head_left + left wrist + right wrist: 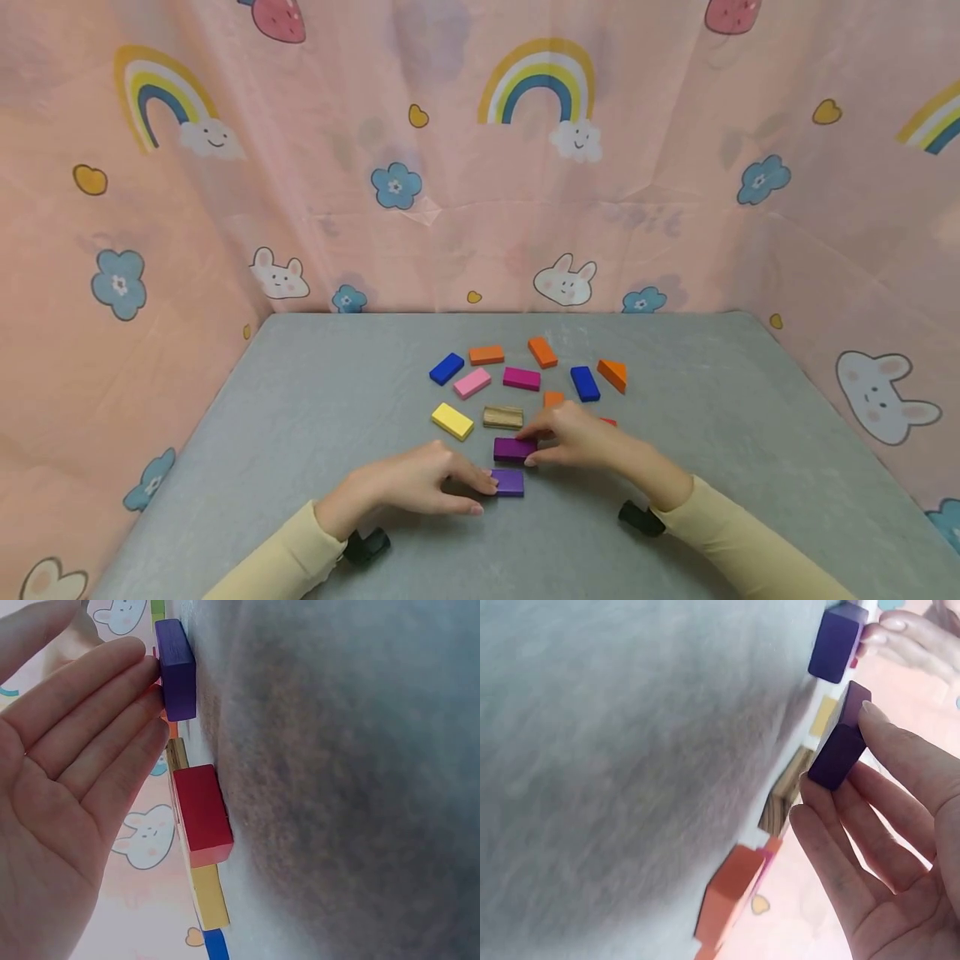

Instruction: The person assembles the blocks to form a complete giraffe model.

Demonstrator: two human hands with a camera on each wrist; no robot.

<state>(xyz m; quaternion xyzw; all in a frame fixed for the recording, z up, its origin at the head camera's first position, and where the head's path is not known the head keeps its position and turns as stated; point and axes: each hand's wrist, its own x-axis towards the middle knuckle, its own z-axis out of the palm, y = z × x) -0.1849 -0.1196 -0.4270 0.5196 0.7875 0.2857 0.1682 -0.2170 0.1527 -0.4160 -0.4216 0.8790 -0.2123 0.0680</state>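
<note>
A violet block point(509, 483) lies nearest the person on the grey table. The left hand point(420, 479) touches its left end with straight fingertips, as the left wrist view also shows. Just beyond it, the right hand point(576, 435) pinches a dark purple block point(510, 451) at its right end. In the right wrist view that dark purple block point(840, 754) is tilted, thumb on one side and fingers behind. A striped wood-coloured block point(503, 417) lies just past it. In the left wrist view a red block point(204, 810) shows below the left fingertips.
Farther back lie a yellow block point(452, 422), a pink block point(472, 383), a magenta block point(522, 378), blue blocks point(447, 368), several orange blocks point(487, 355) and an orange triangle point(612, 376). The right hand partly hides another orange block point(553, 399). A patterned pink curtain point(450, 250) encloses the table.
</note>
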